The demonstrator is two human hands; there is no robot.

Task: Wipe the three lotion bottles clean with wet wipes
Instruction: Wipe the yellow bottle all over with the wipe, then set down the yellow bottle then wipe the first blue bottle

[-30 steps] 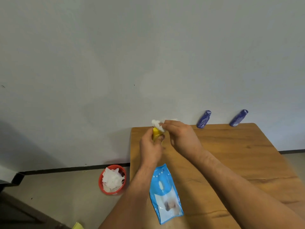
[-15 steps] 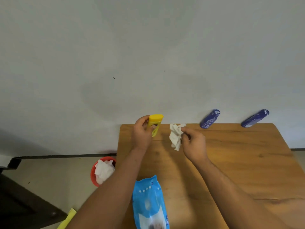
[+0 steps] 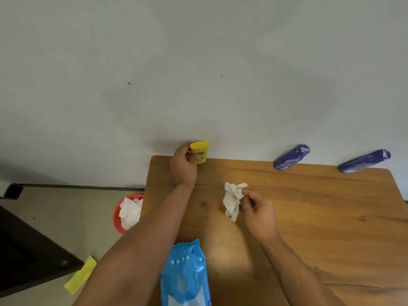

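Observation:
My left hand [image 3: 182, 166] grips a yellow lotion bottle [image 3: 199, 151] at the far left edge of the wooden table [image 3: 320, 217], close to the wall. A crumpled white wet wipe [image 3: 233, 199] is pinched in my right hand [image 3: 258, 214] above the middle of the table. Two dark blue lotion bottles [image 3: 291, 157] [image 3: 364, 161] stand along the far edge against the wall. The blue wet wipes pack [image 3: 185, 277] lies at the near left of the table, between my forearms.
A red bin [image 3: 118, 214] holding used white wipes sits on the floor left of the table. A yellow strip [image 3: 80, 276] lies on the floor by a dark piece of furniture [image 3: 24, 257]. The grey wall rises right behind the table.
My hands have come apart: the left carried the yellow bottle to the table's far left edge, while the right drew the wipe away toward the table's middle.

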